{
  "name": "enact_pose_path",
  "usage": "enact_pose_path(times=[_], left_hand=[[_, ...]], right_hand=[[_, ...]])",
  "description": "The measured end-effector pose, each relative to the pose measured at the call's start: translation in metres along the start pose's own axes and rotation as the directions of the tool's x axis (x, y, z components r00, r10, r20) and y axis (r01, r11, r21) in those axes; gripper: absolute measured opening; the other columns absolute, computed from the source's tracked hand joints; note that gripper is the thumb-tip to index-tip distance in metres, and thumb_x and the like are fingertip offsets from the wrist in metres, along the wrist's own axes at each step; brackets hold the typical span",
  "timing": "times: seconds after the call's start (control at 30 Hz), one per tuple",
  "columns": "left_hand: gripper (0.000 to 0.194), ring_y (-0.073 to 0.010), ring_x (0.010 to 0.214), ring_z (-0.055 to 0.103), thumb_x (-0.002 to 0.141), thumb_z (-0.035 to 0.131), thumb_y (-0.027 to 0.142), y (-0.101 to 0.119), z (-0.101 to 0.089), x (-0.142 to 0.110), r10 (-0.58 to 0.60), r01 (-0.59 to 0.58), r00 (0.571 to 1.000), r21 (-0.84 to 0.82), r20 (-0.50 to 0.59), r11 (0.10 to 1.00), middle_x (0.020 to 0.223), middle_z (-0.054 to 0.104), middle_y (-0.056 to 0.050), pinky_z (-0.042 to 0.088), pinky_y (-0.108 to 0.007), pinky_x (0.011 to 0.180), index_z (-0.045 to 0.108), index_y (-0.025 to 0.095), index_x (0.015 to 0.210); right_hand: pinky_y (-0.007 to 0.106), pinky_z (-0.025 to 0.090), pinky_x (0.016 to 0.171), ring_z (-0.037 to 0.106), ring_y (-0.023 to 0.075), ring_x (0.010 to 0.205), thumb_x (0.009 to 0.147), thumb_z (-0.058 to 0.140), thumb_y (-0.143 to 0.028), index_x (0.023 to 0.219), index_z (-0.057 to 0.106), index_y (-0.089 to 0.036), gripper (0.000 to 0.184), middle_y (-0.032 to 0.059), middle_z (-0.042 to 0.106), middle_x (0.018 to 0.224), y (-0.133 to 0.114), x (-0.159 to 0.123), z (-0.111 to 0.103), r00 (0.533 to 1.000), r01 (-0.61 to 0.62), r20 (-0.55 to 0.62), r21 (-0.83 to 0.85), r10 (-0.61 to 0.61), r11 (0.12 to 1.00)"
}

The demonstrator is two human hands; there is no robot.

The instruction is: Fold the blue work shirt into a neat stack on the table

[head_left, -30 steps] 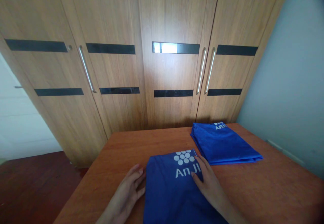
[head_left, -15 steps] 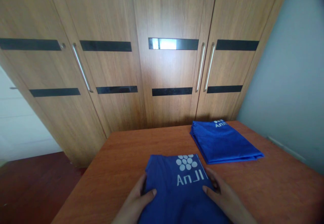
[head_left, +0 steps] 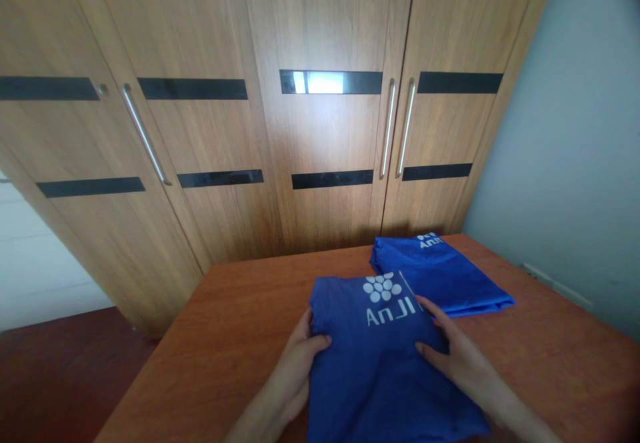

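Note:
Between both hands is a folded blue cloth [head_left: 373,369] with a print of white circles and letters near its far edge; whether it is a garment or a bag I cannot tell. My left hand [head_left: 300,356] grips its left side, thumb on top and fingers underneath. On the right side, my right hand [head_left: 453,346] holds the edge with thumb and fingers on either side. A second folded blue cloth [head_left: 440,276], brighter and with the same print, lies on the table just beyond my right hand.
The reddish-brown wooden table [head_left: 250,309] stretches under the cloths. Behind it rises a wooden wardrobe [head_left: 320,136] with black strips and metal handles, doors closed. A pale wall [head_left: 565,163] borders the right side. Dark red floor [head_left: 60,376] shows at the left.
Both hands have moved the held cloth forward and to the right, toward the other folded cloth, whose near left part it now overlaps in view. The view has shifted slightly.

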State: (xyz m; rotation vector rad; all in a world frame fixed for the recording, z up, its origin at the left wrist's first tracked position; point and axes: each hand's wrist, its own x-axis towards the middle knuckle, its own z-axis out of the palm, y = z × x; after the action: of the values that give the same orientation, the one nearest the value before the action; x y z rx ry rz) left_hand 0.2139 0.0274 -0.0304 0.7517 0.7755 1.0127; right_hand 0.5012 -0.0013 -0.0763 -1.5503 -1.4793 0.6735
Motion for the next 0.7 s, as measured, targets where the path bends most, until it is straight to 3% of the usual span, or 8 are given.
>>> enact_pose_path(times=[0.2,0.3,0.4,0.53,0.63,0.7], left_hand=[[0.066,-0.0212,0.083,0.065,0.054,0.051,-0.003,-0.004,0.063,0.098,0.098,-0.104,0.989,0.048,0.113,0.993,0.103,0.068,-0.01,0.052,-0.034,0.074,0.052,0.016,0.117],[0.066,-0.0202,0.082,0.065,0.056,0.05,-0.004,-0.011,0.097,0.148,0.107,-0.115,0.987,0.058,0.12,0.992,0.098,0.067,-0.008,0.053,-0.032,0.072,0.05,0.016,0.119],[0.059,-0.0193,0.085,0.065,0.064,0.053,-0.004,-0.025,0.12,0.186,0.124,-0.133,0.988,0.095,0.094,0.987,0.099,0.066,-0.008,0.052,-0.031,0.075,0.05,0.017,0.119],[0.036,-0.0181,0.09,0.063,0.082,0.062,0.014,-0.053,0.118,0.21,0.123,-0.131,0.991,0.194,0.05,0.972,0.106,0.063,-0.008,0.053,-0.034,0.079,0.053,0.016,0.117],[0.029,-0.0184,0.09,0.062,0.089,0.058,0.029,-0.071,0.099,0.211,0.115,-0.122,0.992,0.264,0.042,0.957,0.109,0.062,-0.006,0.053,-0.039,0.078,0.056,0.016,0.115],[0.029,-0.0183,0.091,0.063,0.088,0.06,0.026,-0.075,0.081,0.206,0.122,-0.131,0.991,0.29,0.049,0.948,0.108,0.063,-0.007,0.052,-0.039,0.082,0.056,0.015,0.114]], right_hand=[[0.044,0.035,0.109,0.048,0.0297,0.126,0.068,0.066,-0.039,0.136,0.045,-0.021,0.073,0.0087,0.053,0.137,0.013,0.079,-0.08,0.987,0.107,-0.105,-0.107,-0.118,0.988],[0.043,0.041,0.105,0.054,0.0286,0.12,0.073,0.062,-0.038,0.134,0.046,-0.02,0.066,0.0094,0.057,0.131,0.023,0.122,-0.116,0.981,0.15,-0.09,-0.188,-0.169,0.971],[0.039,0.042,0.103,0.058,0.0257,0.115,0.076,0.059,-0.035,0.13,0.051,-0.02,0.057,0.0093,0.061,0.127,0.044,0.156,-0.143,0.979,0.164,-0.066,-0.306,-0.192,0.938],[0.038,0.045,0.099,0.06,0.0267,0.112,0.078,0.054,-0.027,0.12,0.059,-0.017,0.044,0.0114,0.065,0.12,0.088,0.172,-0.15,0.99,0.025,-0.099,-0.57,-0.099,0.821],[0.041,0.045,0.098,0.061,0.0283,0.111,0.082,0.048,-0.027,0.122,0.058,-0.012,0.044,0.0155,0.064,0.119,0.116,0.162,-0.135,0.989,-0.046,-0.136,-0.624,-0.051,0.78],[0.04,0.044,0.099,0.058,0.0277,0.115,0.086,0.041,-0.027,0.128,0.052,-0.008,0.047,0.018,0.061,0.124,0.124,0.152,-0.125,0.986,-0.069,-0.159,-0.64,-0.044,0.765]])
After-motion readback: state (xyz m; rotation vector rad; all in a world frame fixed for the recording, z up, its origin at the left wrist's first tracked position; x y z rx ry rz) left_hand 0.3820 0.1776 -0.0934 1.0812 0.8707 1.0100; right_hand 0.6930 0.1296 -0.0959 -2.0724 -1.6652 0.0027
